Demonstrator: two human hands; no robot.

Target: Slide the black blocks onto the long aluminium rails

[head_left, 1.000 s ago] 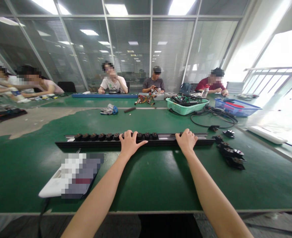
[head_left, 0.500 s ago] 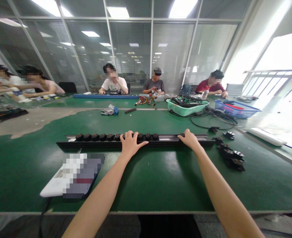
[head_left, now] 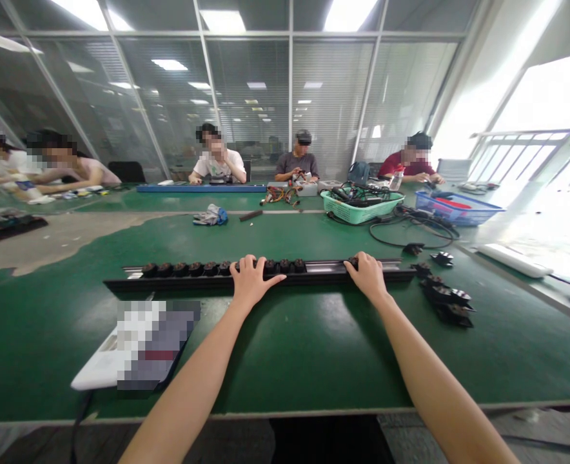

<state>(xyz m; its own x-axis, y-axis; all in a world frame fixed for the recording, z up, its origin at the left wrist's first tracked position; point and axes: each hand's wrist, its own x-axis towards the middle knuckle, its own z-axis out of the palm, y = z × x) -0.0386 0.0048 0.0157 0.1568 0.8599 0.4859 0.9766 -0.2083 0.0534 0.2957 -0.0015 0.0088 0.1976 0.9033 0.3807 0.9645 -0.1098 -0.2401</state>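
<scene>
Rail [head_left: 331, 278], centre frame: left hand [head_left: 251, 282], grip spread, apparently steadies it; right hand [head_left: 369, 277], grip pinching, holds a black module [head_left: 353, 261].

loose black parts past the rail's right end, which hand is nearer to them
Right. The right hand is on the rail, to the left of the loose black parts; the left hand is farther left, near the rail's middle.

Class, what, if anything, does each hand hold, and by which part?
The left hand lies spread over the middle of the black rail. The right hand has fingertips on a small black part on the rail; whether either grips cannot be told.
</scene>
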